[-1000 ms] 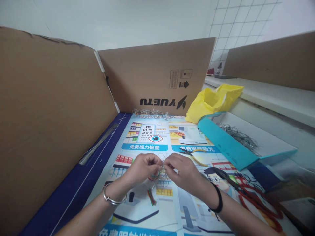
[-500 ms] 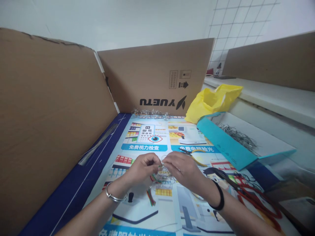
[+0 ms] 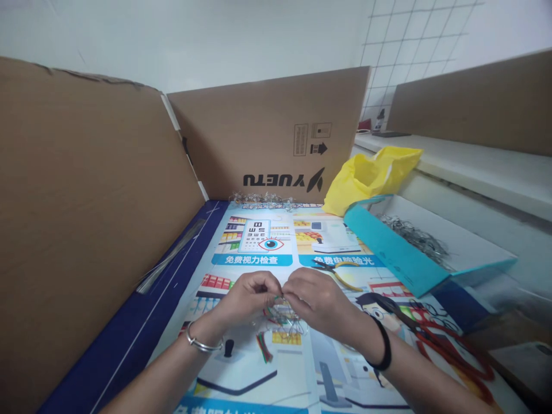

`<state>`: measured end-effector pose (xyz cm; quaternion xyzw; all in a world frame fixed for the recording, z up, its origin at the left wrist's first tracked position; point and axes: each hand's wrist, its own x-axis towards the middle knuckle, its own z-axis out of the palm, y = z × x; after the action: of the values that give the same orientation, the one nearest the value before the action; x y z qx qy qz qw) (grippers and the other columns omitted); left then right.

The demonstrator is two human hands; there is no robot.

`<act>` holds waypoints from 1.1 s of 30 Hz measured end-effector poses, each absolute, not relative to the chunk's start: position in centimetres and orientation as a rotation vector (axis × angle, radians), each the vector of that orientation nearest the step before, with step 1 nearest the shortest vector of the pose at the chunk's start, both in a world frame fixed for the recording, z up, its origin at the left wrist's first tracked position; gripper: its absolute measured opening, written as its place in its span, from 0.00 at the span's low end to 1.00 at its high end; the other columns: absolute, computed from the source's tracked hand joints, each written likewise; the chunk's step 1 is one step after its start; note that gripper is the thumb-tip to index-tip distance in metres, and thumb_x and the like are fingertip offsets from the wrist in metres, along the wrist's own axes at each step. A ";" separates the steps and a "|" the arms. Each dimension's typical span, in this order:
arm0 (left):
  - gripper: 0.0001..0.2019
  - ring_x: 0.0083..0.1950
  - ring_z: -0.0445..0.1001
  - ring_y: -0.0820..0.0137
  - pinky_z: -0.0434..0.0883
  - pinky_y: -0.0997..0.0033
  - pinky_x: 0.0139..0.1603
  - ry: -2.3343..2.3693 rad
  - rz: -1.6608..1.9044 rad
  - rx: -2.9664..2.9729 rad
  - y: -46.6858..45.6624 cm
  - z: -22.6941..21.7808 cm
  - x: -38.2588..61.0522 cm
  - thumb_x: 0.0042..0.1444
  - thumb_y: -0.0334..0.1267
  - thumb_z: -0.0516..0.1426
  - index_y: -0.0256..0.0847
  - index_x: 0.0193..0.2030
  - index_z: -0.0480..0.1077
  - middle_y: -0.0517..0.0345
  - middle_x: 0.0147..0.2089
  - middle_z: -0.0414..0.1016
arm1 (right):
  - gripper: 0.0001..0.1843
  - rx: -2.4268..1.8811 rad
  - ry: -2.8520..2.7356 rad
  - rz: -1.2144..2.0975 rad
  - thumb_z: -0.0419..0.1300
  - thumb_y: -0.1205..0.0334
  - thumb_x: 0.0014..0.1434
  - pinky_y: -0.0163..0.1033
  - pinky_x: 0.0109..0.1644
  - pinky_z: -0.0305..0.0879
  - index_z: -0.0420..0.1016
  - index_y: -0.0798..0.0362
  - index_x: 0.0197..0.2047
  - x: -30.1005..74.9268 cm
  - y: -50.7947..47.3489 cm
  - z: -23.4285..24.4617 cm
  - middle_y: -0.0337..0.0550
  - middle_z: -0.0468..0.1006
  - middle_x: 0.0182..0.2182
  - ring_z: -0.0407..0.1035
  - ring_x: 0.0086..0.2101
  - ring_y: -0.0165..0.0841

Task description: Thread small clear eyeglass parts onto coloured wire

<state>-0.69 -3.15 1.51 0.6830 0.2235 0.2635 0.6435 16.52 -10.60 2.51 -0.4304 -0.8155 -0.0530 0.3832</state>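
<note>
My left hand [image 3: 250,298] and my right hand [image 3: 318,298] meet over the middle of the printed sheet [image 3: 297,362], their fingertips pinched together. Between them is a thin wire piece [image 3: 285,319] with bent silver loops hanging below the fingers. Green and red strands show near my left fingertips; the exact point of grip is hidden by the fingers. A short bundle of red and green threads [image 3: 264,348] lies on the sheet just below. Past my right hand are pliers [image 3: 350,282] with yellow handles.
Scissors [image 3: 452,351] with red handles lie at the right. A blue box [image 3: 397,253] holds a tangle of wire pieces, with a yellow bag [image 3: 371,175] behind it. Long thin wires [image 3: 172,256] lie at left. Cardboard panels [image 3: 259,132] wall the back and left.
Both hands stay together at nearly the same place. The fingers have shifted slightly, and the wire loops hanging below them show more clearly.
</note>
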 end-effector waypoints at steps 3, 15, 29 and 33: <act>0.09 0.28 0.68 0.76 0.67 0.75 0.30 0.547 0.582 1.514 -3.4 1.8 -0.6 0.44 0.35 0.64 0.35 0.26 0.68 0.61 0.26 0.69 | 0.08 -1.121 -2.028 -0.139 0.52 0.73 0.55 0.35 0.33 0.64 0.70 0.54 0.29 16.3 -10.5 2.1 0.43 0.73 0.25 0.67 0.29 0.31; 0.10 0.19 0.69 0.78 0.65 0.80 0.22 0.570 0.455 1.211 -4.1 2.1 -0.7 0.49 0.37 0.62 0.35 0.29 0.64 0.61 0.20 0.71 | 0.08 -1.164 -1.803 0.334 0.55 0.75 0.49 0.31 0.27 0.61 0.69 0.53 0.25 15.8 -11.0 2.5 0.38 0.69 0.23 0.64 0.25 0.27; 0.14 0.19 0.68 0.78 0.66 0.77 0.23 0.575 0.469 1.173 -4.2 2.2 -0.5 0.45 0.39 0.64 0.35 0.29 0.64 0.61 0.20 0.71 | 0.07 -1.275 -1.828 0.628 0.56 0.71 0.53 0.33 0.32 0.62 0.73 0.54 0.26 16.9 -10.5 3.4 0.39 0.73 0.25 0.67 0.28 0.28; 0.13 0.20 0.68 0.78 0.67 0.77 0.23 0.558 0.471 1.207 -4.2 1.8 -0.5 0.46 0.38 0.64 0.35 0.29 0.64 0.61 0.20 0.71 | 0.06 -1.365 -1.793 0.694 0.57 0.71 0.51 0.32 0.31 0.61 0.73 0.54 0.26 17.0 -10.4 3.3 0.38 0.72 0.25 0.66 0.27 0.28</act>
<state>-0.53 -4.16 1.82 0.5546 0.2566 0.2165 0.7614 16.98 -10.39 3.26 -0.5351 -0.7026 0.2721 0.3820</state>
